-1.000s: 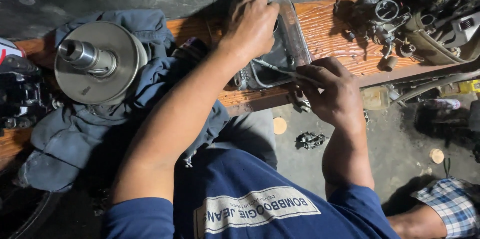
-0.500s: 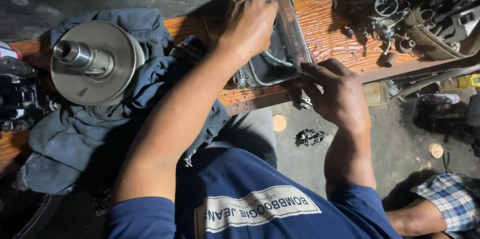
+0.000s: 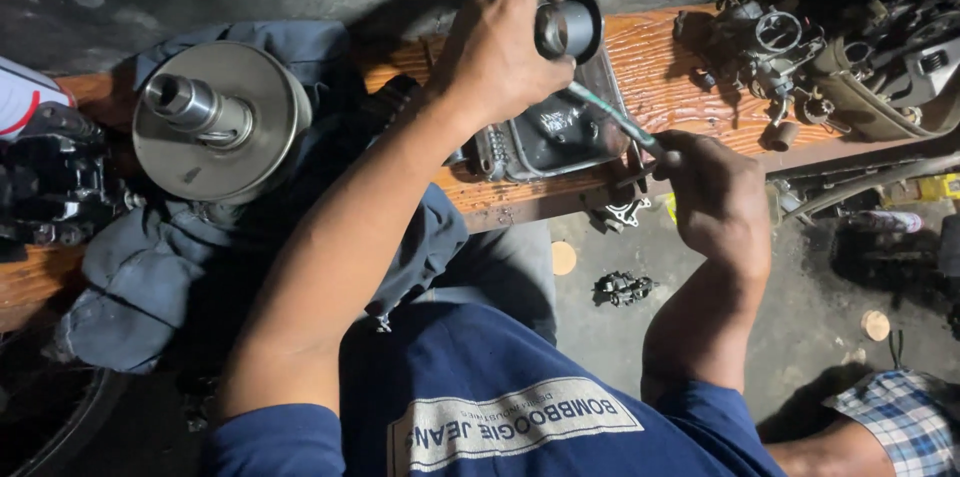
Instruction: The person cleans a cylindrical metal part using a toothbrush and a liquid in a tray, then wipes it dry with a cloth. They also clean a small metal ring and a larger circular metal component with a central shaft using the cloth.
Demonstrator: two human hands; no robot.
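My left hand (image 3: pixel 500 42) grips a short metal cylinder part (image 3: pixel 566 28) and holds it up above a clear rectangular tray (image 3: pixel 556 137) of dark liquid on the wooden bench (image 3: pixel 680 67). My right hand (image 3: pixel 712 192) is closed on the handle of a thin brush (image 3: pixel 608 115). The brush points up and left, with its tip at the underside of the cylinder. Both hands hover over the front edge of the bench.
A large metal pulley disc with a hub (image 3: pixel 215 120) lies on a blue-grey cloth (image 3: pixel 190 267) at the left. Carburettor parts (image 3: pixel 770 42) crowd the bench's right end. Small parts (image 3: pixel 622 287) lie on the floor. Another person's checked sleeve (image 3: pixel 895 417) is at bottom right.
My left hand has lifted the cylinder out of the tray. My right hand has moved right and turned the brush upward toward it. The camera has shifted slightly.
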